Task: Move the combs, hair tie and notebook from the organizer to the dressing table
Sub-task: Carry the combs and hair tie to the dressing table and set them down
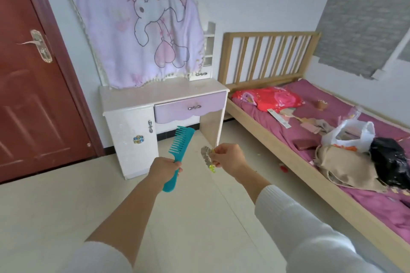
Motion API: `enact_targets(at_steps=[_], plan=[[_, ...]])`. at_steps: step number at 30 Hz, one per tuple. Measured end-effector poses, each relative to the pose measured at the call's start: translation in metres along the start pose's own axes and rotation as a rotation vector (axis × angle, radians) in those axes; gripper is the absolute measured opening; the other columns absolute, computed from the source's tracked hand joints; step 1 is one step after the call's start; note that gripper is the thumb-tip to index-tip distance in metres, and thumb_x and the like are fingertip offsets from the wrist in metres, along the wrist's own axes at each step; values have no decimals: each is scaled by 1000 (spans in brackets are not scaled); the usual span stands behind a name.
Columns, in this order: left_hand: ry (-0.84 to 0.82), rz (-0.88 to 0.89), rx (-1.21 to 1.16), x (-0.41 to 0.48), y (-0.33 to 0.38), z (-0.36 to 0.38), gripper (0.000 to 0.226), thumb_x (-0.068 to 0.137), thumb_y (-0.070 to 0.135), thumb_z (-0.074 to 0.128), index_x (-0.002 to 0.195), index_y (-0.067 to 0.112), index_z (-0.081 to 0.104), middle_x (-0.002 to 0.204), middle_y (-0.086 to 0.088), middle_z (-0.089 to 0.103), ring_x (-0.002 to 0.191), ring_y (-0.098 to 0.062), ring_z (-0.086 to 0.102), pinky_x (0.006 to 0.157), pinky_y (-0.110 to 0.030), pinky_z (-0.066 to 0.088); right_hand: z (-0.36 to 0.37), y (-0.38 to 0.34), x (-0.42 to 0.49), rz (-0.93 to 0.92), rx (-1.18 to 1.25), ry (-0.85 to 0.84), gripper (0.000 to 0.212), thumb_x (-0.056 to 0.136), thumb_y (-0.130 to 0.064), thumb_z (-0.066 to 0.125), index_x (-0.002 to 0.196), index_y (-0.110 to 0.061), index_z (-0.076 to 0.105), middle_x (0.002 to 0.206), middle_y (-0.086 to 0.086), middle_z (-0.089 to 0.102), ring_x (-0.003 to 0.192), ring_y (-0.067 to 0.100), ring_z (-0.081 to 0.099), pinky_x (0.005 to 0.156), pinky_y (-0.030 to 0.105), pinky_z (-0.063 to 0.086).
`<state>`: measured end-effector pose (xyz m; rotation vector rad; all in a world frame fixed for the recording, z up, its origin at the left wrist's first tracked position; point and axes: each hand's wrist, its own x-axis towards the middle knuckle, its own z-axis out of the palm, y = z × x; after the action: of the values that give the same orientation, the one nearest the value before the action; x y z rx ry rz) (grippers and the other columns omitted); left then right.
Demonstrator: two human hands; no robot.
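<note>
My left hand (163, 167) grips the handle of a teal wide-tooth comb (179, 146), teeth pointing up and left. My right hand (228, 156) pinches a grey scrunchie hair tie (205, 157) with a small yellow-green piece hanging below it. Both hands are held out over the floor, short of the white dressing table (133, 95), which stands ahead against the wall with a lilac drawer. Its top is bare. A small dark brown notebook (305, 143) lies on the bed to the right. No organizer is identifiable.
A pink cartoon cloth (142, 24) drapes over the table's mirror. A red door (26, 86) is at the left. The wooden bed (277, 153) at the right carries a red pillow (273, 97), a white plastic bag (350, 133), a black bag (390, 162) and a beige bag (341, 166).
</note>
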<state>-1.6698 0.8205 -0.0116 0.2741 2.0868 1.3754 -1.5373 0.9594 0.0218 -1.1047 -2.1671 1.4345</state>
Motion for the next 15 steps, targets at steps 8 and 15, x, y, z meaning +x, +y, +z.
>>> enact_targets(at_steps=[8,15], plan=[[-49,-103,-222,222,62,-45,4,87,-4,59,90,-4,55,71,-15,58,59,-26,56,59,-34,48,77,-58,241,-2,71,-27,17,81,-8,68,66,-14,61,62,3,62,57,14,59,73,31,58],[9,-136,-296,381,122,-72,9,83,-5,64,78,-1,58,68,-14,59,52,-21,59,54,-31,52,131,-92,406,33,81,-45,19,77,-12,72,62,-14,62,56,2,65,56,15,61,68,30,57]])
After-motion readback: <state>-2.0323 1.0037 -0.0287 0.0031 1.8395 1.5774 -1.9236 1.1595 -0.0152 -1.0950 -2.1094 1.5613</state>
